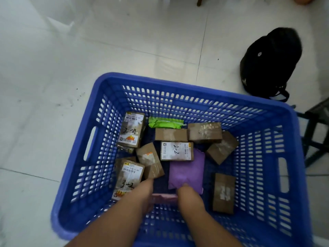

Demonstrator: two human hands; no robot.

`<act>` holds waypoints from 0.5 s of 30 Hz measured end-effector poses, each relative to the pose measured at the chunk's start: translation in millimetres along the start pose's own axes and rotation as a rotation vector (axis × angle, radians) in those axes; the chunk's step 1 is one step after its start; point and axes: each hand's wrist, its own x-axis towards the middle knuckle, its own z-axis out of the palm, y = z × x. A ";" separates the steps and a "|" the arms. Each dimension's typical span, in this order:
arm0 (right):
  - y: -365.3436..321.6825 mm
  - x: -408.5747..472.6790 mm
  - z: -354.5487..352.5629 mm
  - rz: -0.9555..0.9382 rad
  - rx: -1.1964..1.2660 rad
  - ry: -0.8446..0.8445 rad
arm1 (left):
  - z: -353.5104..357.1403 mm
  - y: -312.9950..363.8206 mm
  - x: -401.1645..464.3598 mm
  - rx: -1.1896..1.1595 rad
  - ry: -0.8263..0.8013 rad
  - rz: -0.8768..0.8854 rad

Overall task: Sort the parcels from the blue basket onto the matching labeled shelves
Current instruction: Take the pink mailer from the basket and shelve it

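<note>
Both my arms reach down into the blue basket (114,81) on the floor. My left hand (142,195) and my right hand (188,195) are at the two ends of a pink parcel (164,197) lying near the front; their fingers are hidden, so the hold is unclear. A purple soft parcel (185,168) lies just beyond the right hand. Boxes marked 3-2 (129,179), 2-2 (176,151) and 2-4 (131,131) lie inside, with a green packet (165,123) and several plain brown boxes (223,193).
The basket stands on a pale tiled floor (71,50). A black backpack (270,65) lies on the floor beyond the basket's far right corner. Dark metal legs of a stool or rack (316,132) stand at the right edge.
</note>
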 end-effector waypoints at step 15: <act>-78.3 -280.0 -217.6 -0.415 0.551 0.652 | 34.7 93.3 -321.1 -0.209 -0.181 0.482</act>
